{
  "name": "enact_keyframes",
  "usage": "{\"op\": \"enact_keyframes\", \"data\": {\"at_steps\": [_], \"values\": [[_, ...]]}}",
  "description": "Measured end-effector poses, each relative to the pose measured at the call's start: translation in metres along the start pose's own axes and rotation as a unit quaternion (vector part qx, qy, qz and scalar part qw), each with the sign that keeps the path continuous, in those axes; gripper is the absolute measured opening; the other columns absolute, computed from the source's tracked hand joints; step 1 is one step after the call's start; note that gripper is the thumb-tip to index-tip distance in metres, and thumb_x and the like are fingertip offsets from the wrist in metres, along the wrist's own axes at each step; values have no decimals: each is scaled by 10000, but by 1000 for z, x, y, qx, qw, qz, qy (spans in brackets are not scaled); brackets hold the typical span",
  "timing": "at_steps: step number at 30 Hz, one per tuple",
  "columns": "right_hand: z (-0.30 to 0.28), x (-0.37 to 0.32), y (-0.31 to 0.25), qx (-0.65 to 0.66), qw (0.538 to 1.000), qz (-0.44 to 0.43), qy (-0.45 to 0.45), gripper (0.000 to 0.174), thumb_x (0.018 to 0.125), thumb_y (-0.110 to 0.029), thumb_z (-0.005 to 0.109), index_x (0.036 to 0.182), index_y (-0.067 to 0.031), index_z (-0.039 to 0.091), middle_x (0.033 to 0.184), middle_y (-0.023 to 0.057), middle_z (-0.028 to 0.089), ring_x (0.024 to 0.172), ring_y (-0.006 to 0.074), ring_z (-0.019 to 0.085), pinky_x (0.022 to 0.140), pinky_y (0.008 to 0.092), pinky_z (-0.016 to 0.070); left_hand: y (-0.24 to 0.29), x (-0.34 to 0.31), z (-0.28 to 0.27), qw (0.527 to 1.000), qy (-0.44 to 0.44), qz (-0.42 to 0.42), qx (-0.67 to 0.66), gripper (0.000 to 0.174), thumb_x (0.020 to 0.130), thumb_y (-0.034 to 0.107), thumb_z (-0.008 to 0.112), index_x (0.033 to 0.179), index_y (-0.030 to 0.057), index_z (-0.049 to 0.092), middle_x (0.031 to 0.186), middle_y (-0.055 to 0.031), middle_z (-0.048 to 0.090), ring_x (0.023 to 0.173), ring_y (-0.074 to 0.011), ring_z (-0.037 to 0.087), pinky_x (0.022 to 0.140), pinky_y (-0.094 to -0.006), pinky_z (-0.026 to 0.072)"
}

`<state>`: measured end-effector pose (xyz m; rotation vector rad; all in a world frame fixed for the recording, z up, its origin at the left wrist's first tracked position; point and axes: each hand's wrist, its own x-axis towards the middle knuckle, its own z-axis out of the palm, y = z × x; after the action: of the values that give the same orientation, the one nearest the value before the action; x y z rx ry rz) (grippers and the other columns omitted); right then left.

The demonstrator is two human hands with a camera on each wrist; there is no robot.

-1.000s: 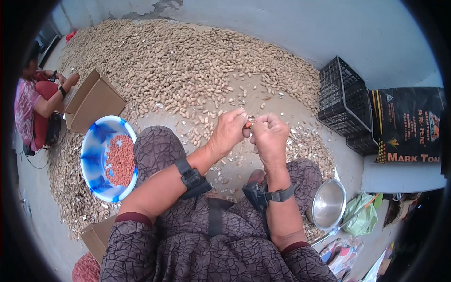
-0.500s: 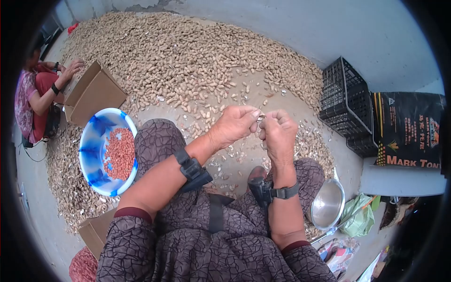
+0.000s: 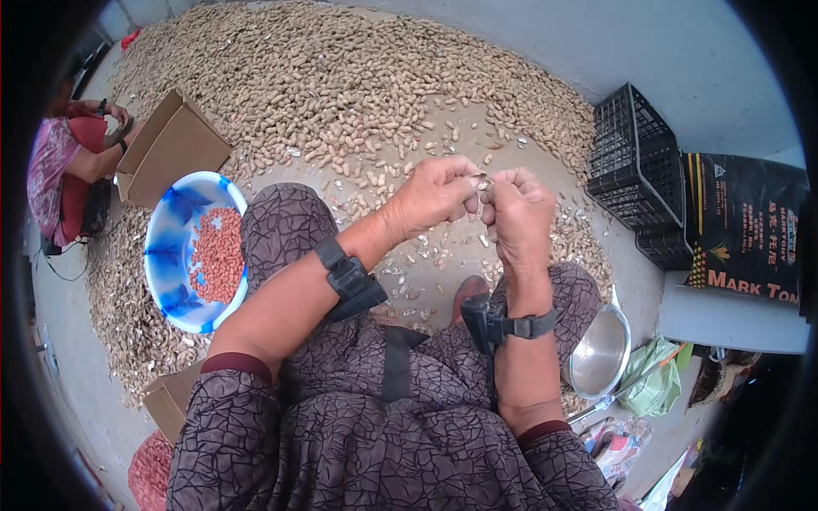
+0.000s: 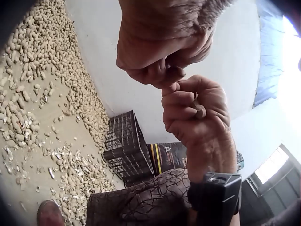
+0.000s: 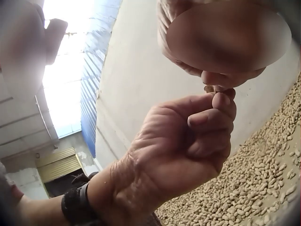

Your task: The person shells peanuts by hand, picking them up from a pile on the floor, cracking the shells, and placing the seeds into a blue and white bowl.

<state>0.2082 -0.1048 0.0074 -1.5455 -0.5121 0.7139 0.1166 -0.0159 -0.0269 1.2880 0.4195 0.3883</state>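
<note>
In the head view both hands meet fingertip to fingertip over the floor between the knees. My left hand (image 3: 433,198) pinches a peanut shell (image 3: 484,182) between thumb and forefinger. The right hand (image 3: 522,213) pinches the same shell from the other side, its other fingers curled in. In the right wrist view a bit of the shell (image 5: 209,88) shows between the fingertips; the rest is hidden by them. A small brown rounded piece (image 4: 201,111) sticks out between the right hand's curled fingers in the left wrist view. Left of the knees stands a blue and white basin (image 3: 167,294) with shelled peanuts (image 3: 220,255).
A wide heap of unshelled peanuts (image 3: 341,77) spreads to the wall. Empty shells (image 3: 141,319) lie at the left. Black crates (image 3: 635,162), a black sack (image 3: 745,226) and a metal bowl (image 3: 599,353) stand right. Another person (image 3: 68,170) squats behind a cardboard box (image 3: 175,145).
Both hands have moved a little up and right in the head view, still together. The reddish kernel seen at the fingertips one second ago no longer shows; a pale shell is there now.
</note>
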Motion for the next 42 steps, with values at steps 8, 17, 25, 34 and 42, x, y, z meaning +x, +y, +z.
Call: {"op": "enact_keyframes", "data": {"at_steps": [8, 17, 25, 34, 42], "values": [[4, -1, 5, -156, 982, -102, 35, 49, 658, -3, 510, 632, 18, 546, 476, 35, 505, 433, 91, 480, 403, 267, 390, 3, -1, -3, 998, 6, -61, -30, 225, 718, 35, 414, 870, -17, 571, 570, -28, 504, 472, -79, 438, 422, -211, 340], [-33, -8, -34, -286, 928, 101, -216, 180, 755, -143, 500, 761, -2, 613, 534, 34, 526, 392, 79, 422, 361, 231, 321, 4, 1, -11, 956, -60, -137, 251, 198, 779, 86, 440, 859, -12, 592, 518, -2, 470, 425, -64, 386, 371, -207, 276], [-34, -1, -28, -43, 976, 117, -181, 279, 814, -156, 435, 935, 63, 559, 590, 93, 572, 360, 74, 426, 295, 191, 285, 32, -12, -10, 979, -135, -138, 65, 259, 835, 244, 532, 926, 9, 587, 555, 16, 468, 480, -42, 431, 374, -184, 320], [-14, -2, -15, -67, 982, 131, -122, 279, 849, -175, 403, 815, 56, 556, 566, 84, 538, 354, 85, 422, 293, 200, 287, 33, -19, 9, 992, -118, -35, 32, 203, 825, 115, 527, 984, 1, 579, 637, -2, 567, 537, -32, 478, 483, -171, 382], [-6, 0, -7, -44, 984, 137, -106, 368, 883, -251, 355, 828, 63, 538, 543, 72, 519, 354, 104, 431, 313, 226, 307, 3, -18, 14, 994, -90, 63, 13, 186, 843, 88, 493, 978, -15, 567, 683, -38, 591, 609, -38, 525, 523, -171, 412]]}}
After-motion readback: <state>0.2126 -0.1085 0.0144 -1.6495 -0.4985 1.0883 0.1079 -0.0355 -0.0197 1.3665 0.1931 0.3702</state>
